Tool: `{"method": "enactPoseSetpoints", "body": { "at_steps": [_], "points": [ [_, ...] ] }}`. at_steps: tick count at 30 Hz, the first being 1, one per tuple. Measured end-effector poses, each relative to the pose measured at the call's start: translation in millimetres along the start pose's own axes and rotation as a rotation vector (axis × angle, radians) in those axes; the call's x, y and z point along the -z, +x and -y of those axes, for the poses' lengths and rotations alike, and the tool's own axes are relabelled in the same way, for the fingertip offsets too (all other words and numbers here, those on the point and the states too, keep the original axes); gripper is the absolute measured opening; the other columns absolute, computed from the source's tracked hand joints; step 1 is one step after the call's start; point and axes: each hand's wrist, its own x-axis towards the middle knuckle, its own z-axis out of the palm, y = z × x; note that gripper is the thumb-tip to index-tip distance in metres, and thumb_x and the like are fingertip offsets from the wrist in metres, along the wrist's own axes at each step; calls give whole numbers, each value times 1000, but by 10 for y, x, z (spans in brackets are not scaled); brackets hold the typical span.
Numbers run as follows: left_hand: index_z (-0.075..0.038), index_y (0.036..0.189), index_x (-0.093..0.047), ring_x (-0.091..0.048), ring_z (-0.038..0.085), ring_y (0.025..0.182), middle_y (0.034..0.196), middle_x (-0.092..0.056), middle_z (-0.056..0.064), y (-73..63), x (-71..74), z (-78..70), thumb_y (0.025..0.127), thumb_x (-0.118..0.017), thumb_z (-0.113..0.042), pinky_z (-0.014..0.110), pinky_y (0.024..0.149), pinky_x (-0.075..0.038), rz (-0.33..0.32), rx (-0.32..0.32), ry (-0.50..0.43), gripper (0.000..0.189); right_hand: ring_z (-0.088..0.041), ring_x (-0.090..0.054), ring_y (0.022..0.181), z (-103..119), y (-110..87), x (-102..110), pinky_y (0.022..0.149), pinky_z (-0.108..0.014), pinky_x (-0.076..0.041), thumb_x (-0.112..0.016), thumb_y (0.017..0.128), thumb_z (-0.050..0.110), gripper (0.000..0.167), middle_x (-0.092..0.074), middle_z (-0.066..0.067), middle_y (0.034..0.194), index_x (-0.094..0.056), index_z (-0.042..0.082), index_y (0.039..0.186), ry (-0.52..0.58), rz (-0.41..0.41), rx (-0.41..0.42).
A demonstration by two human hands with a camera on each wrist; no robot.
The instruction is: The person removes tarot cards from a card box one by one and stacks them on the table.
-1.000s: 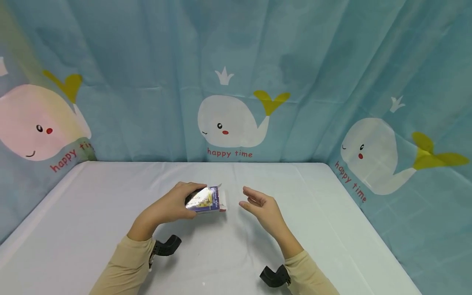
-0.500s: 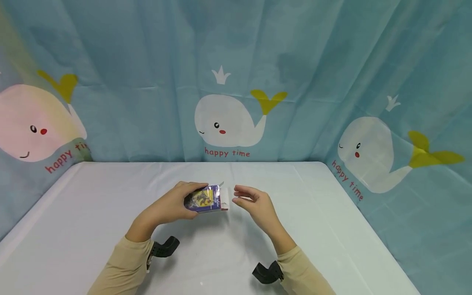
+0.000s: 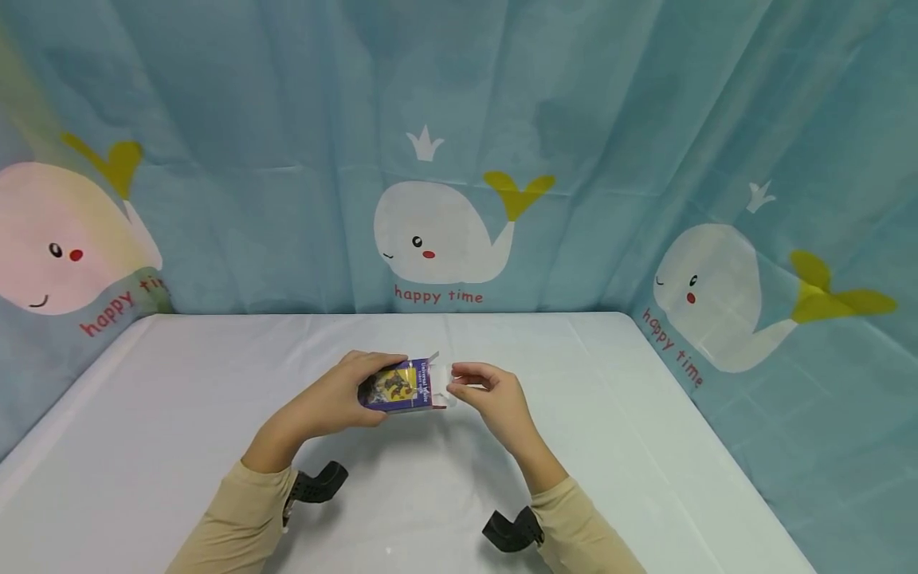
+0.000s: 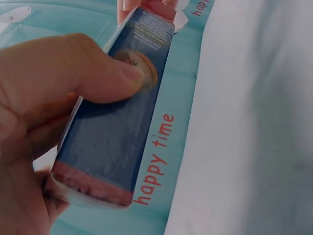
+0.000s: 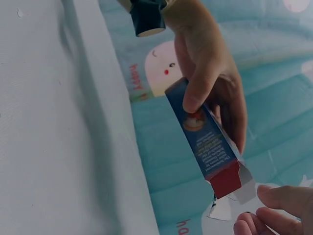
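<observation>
1. Card box, purple-blue with a yellow picture and "Universal Waite" lettering, sits just left of centre in the head view, its open end facing right, above the white surface.
2. At the left edge, a pinkish printed whale shows on the blue curtain; lower down, your tan left sleeve rises from the bottom edge, a black wrist mount beside it.
3. Your left hand, left of centre, grips the box, thumb along the near side and fingers over the far side; the left wrist view shows that thumb pressed flat on the dark blue panel.
4. Near the middle of the frame, white flaps stand out from the box's open end.
5. Just right of them, your right hand has its thumb and fingers bent with a narrow gap between; you cannot tell whether the tips touch a flap.
6. Lower right, your right sleeve enters; above it, further right, another whale is printed.
</observation>
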Motion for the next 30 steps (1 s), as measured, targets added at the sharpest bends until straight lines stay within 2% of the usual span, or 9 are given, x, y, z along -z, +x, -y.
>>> {"method": "enactPoseSetpoints", "body": {
  "at_steps": [9,14,22,30],
  "points": [
    [-10,143,-52,-47,31,120,139,-57,12,-20,5,-71,72,-79,-7,46,92,-44,-45,-47,108,76,-11,-65,96,-76,21,-52,78,-21,-51,-74,88,15,30,-75,-11,108,-73,2,115,-36,12,-21],
    [-11,143,-52,-47,31,120,140,-54,11,-10,0,-112,73,-80,-7,48,94,-43,-31,-48,126,76,-11,-67,95,-73,10,-66,79,-21,-52,-74,88,19,30,-75,-10,105,-74,4,114,-22,22,-26],
    [-13,144,-51,-45,30,122,140,-54,9,-20,6,-166,73,-80,-7,47,93,-43,-14,-59,109,76,-10,-67,91,-99,8,-82,87,-40,-55,-75,88,21,28,-75,-11,106,-75,5,111,50,32,-62],
    [-15,144,-51,-44,30,124,142,-53,8,-6,-38,-158,74,-81,-8,46,94,-44,-15,-86,86,76,-10,-67,92,-119,1,-110,80,-24,-52,-75,88,23,27,-75,-10,106,-75,5,108,67,38,-83]
  ]
}}
